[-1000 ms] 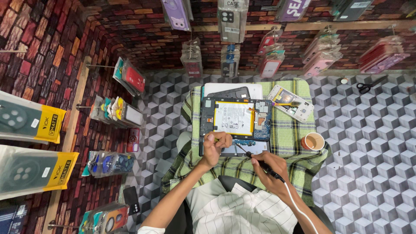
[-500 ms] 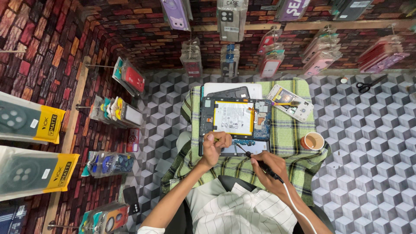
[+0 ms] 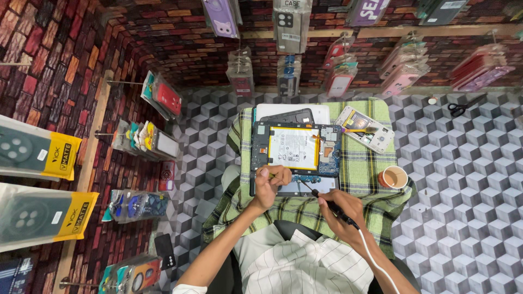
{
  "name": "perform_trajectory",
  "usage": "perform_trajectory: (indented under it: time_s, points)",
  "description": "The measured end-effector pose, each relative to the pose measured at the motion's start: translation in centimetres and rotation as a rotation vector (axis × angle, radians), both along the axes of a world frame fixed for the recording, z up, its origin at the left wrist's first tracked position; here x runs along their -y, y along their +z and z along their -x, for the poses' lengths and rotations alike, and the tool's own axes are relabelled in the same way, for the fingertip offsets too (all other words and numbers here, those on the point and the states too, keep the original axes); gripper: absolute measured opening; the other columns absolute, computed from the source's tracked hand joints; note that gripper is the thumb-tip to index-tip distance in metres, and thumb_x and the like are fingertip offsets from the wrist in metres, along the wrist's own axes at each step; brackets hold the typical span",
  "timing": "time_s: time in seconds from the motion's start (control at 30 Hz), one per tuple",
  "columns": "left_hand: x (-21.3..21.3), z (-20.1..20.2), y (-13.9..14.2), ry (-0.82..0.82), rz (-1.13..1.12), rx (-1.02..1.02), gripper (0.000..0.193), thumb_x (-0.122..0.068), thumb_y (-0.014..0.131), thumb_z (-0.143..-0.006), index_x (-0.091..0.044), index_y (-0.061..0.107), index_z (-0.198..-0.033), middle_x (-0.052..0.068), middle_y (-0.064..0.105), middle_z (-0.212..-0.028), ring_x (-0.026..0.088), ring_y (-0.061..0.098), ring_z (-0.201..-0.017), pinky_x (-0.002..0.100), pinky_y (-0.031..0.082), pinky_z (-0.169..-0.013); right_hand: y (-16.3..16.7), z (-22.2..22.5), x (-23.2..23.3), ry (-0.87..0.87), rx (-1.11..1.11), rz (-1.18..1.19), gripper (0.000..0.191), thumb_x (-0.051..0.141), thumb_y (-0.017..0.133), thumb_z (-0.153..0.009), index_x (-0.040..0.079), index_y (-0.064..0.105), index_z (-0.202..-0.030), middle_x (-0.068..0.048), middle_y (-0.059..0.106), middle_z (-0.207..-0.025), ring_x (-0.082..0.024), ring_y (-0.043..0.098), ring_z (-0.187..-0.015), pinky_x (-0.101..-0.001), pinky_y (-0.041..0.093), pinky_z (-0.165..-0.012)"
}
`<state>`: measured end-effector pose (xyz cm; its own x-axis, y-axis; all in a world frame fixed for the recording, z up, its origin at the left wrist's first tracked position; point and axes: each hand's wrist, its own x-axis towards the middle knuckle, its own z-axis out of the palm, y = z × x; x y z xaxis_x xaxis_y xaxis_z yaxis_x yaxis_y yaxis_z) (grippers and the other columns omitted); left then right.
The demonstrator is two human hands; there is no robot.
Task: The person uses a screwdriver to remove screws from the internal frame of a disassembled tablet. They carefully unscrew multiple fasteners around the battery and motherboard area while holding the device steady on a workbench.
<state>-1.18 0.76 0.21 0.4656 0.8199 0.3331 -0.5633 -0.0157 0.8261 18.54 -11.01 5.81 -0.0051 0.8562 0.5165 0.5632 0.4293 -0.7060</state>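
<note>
An opened tablet [image 3: 297,154] lies back-off on a green checked cloth [image 3: 370,174], showing a white battery and a blue circuit board. My left hand [image 3: 271,184] rests pinched on the tablet's lower left edge, fingers closed on something too small to make out. My right hand [image 3: 340,209] grips a black corded soldering iron [image 3: 333,209], its thin tip touching the board strip at the tablet's bottom edge. A white cable runs from the tool down past my wrist.
A second opened phone [image 3: 364,128] lies at the cloth's upper right. A paper cup of tea [image 3: 394,177] stands at the right. Black scissors [image 3: 464,106] lie far right on the cube-patterned surface. Phone cases hang on the brick-pattern wall and on left racks.
</note>
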Motion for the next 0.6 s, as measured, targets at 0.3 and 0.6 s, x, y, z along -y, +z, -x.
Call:
perform_trajectory:
  time_s: [0.3, 0.6]
  points:
    - [-0.1, 0.0, 0.2, -0.004, 0.004, 0.007, 0.059, -0.056, 0.037, -0.101, -0.009, 0.022, -0.068, 0.004, 0.027, -0.062, 0.017, 0.027, -0.06, 0.035, 0.024, -0.06, -0.1, -0.2, -0.1, -0.028, -0.002, 0.026, 0.008, 0.004, 0.072, -0.09, -0.002, 0.067, -0.088, -0.01, 0.068, -0.072, -0.017, 0.064, -0.055, -0.0306, 0.044, -0.049]
    - [-0.1, 0.0, 0.2, -0.007, 0.003, -0.005, 0.059, -0.056, 0.037, -0.101, -0.01, 0.023, -0.067, 0.004, 0.027, -0.062, 0.017, 0.027, -0.061, 0.035, 0.024, -0.06, 0.1, -1.2, 0.2, -0.112, 0.001, 0.061, 0.01, 0.008, 0.072, -0.09, -0.001, 0.068, -0.087, -0.01, 0.069, -0.069, -0.019, 0.066, -0.055, -0.0315, 0.047, -0.051]
